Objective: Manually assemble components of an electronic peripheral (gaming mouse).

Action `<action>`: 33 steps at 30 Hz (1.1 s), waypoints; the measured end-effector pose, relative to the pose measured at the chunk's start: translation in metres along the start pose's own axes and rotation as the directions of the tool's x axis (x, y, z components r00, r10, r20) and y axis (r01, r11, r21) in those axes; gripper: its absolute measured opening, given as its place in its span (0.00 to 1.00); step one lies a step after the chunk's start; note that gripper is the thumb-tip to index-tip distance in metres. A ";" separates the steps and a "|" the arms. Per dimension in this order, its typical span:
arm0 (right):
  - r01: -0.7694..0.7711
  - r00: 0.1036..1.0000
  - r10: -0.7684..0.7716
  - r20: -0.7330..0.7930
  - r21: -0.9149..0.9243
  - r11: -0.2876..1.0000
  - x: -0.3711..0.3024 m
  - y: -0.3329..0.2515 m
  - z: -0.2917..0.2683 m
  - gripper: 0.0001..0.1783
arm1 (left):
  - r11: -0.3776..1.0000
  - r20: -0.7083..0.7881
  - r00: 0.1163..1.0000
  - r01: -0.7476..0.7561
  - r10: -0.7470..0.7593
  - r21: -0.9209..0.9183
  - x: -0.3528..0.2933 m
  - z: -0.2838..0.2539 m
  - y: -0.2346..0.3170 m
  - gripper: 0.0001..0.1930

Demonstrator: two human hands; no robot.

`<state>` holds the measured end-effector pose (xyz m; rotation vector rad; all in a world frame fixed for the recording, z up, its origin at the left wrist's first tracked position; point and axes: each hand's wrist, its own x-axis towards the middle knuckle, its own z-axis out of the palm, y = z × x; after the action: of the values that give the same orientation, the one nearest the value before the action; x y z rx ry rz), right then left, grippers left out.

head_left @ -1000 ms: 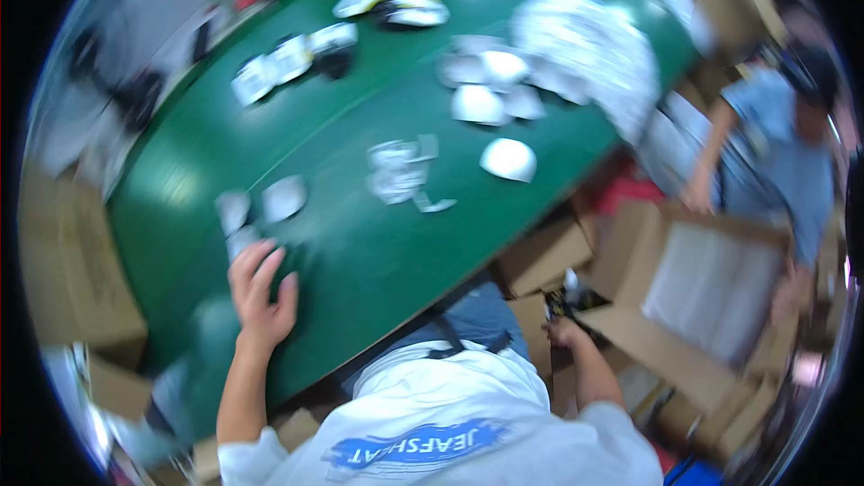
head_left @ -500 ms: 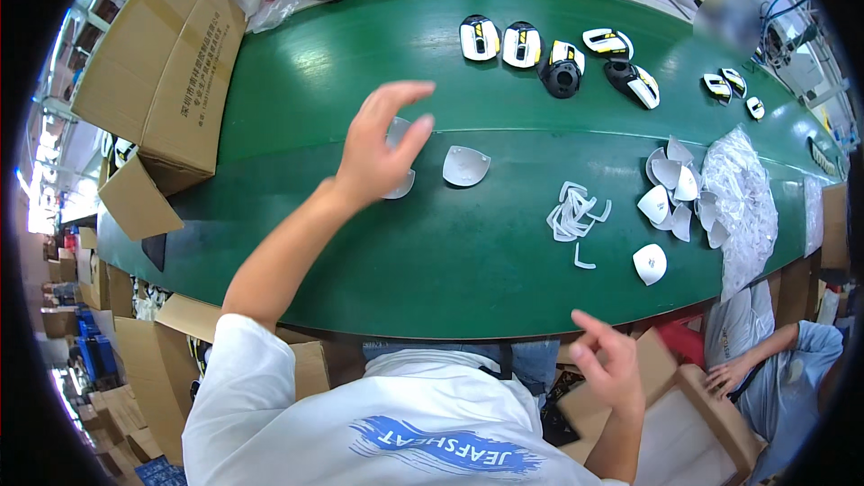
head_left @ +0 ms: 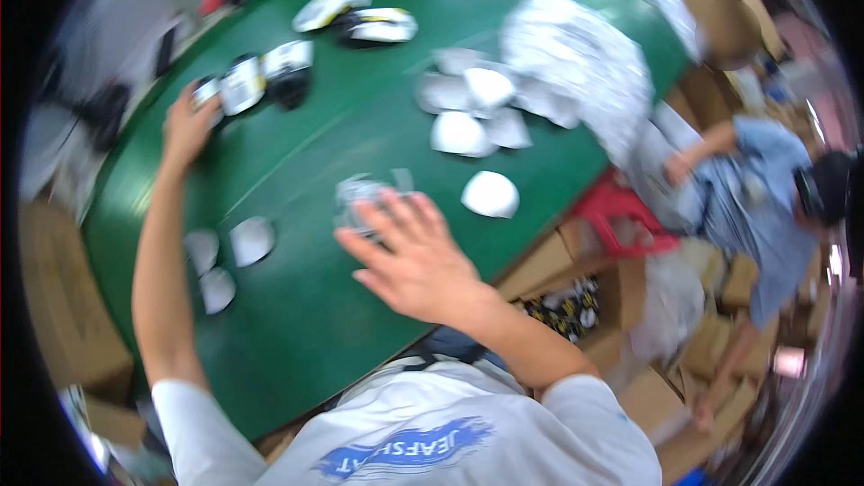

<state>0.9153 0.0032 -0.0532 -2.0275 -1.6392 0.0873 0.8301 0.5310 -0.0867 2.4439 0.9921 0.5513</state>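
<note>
My left hand reaches to the far left part of the table, fingers curled round a black-and-white rounded casing with yellow marks. Beside it stand two similar casings, the rightmost showing a dark rounded end. My right hand is spread, palm down, at a small pile of pale angled strips; its fingertips overlap the pile, and contact cannot be made out. A single white curved cover lies right of this hand. Three more pale covers lie at the left. Motion blurs the view.
Several white covers are heaped by a crumpled clear plastic bag. More casings lie farther back. A cardboard box stands at left. Another person sits at right near a red stool and open boxes.
The view has swung to the right. My left hand has gone from the pale covers to the leftmost casing and closed round it. My right hand has come up over the table to the strips.
</note>
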 end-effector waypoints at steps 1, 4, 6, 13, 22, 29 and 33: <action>-0.030 0.999 0.030 -0.012 -0.002 1.000 -0.004 0.004 0.002 0.33 | 0.992 0.050 0.999 0.017 -0.011 -0.129 0.001 0.011 0.006 0.42; -0.045 0.996 0.042 -0.075 -0.041 0.998 -0.004 0.012 0.008 0.31 | 0.995 0.040 0.997 0.066 -0.069 0.073 0.013 0.017 0.007 0.45; -0.016 0.993 0.007 -0.116 -0.074 0.997 0.001 0.011 0.011 0.31 | 0.997 0.042 0.996 0.076 -0.077 0.024 0.020 0.009 -0.005 0.45; 0.060 0.956 -0.041 -0.292 0.055 0.997 0.003 0.010 0.010 0.21 | 0.994 0.037 0.999 0.036 -0.040 0.100 -0.011 -0.014 -0.020 0.42; 0.041 0.971 -0.039 -0.236 0.003 0.999 0.000 0.014 0.016 0.17 | 0.992 0.140 0.984 0.103 -0.112 0.072 -0.046 -0.023 0.006 0.40; 0.051 0.966 -0.040 -0.255 0.036 0.998 0.001 0.011 0.007 0.17 | 0.921 0.040 0.999 -0.050 0.038 0.386 -0.060 -0.003 -0.022 0.45; 0.075 0.941 -0.051 -0.333 0.061 0.995 -0.002 0.008 0.003 0.17 | 0.930 0.038 0.998 -0.061 0.050 0.362 -0.064 -0.006 -0.028 0.44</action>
<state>0.9211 0.0015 -0.0600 -1.8170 -1.4629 -0.2052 0.7692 0.5043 -0.1088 2.8032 1.0977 0.3753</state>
